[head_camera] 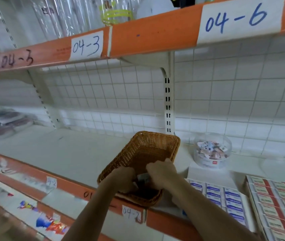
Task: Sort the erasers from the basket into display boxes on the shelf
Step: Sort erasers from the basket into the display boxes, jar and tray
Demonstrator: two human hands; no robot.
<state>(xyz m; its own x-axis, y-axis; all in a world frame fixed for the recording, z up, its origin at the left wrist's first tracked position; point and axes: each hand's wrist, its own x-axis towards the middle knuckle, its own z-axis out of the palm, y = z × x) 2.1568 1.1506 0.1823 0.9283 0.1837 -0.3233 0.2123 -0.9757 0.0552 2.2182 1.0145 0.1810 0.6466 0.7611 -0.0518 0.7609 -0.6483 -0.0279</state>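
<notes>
head view: you're at the middle shelf [72,153], both hands down in the near end of the basket [143,150].
basket: brown wicker, rectangular. Its near end sits at the orange front lip. The far half shows bare weave; dark contents show only under your hands.
left hand [124,180]: fingers curl down into the basket. What they hold is hidden, so can't tell.
right hand [162,171]: fingers curled, looks to be pinching a small grey-blue eraser [143,177] between your two hands.
handling (judgement): the eraser should be light, firm-rubbery and not fragile, and a paper sleeve could make it a bit slick. Pinch it across the long sides, thumb against two fingers.
blue-label box [225,197]: just right of the basket, rows packed tight. Slot pieces in edge-first.
red-and-cream box [275,206]: beside the blue one, further right, also full rows.
clear tub [212,150]: round, behind the boxes, holds loose mixed small pieces. It has a red sticker, text too small to read.
writing: "04-3" tag [87,45] on the upper shelf edge, with "04-3" also inked on the orange to its left. "04-6" tag [239,17] is further right. "04-2" tag [131,213] is on the lip below the basket.
sleeve print: blurred, unreadable.
</notes>
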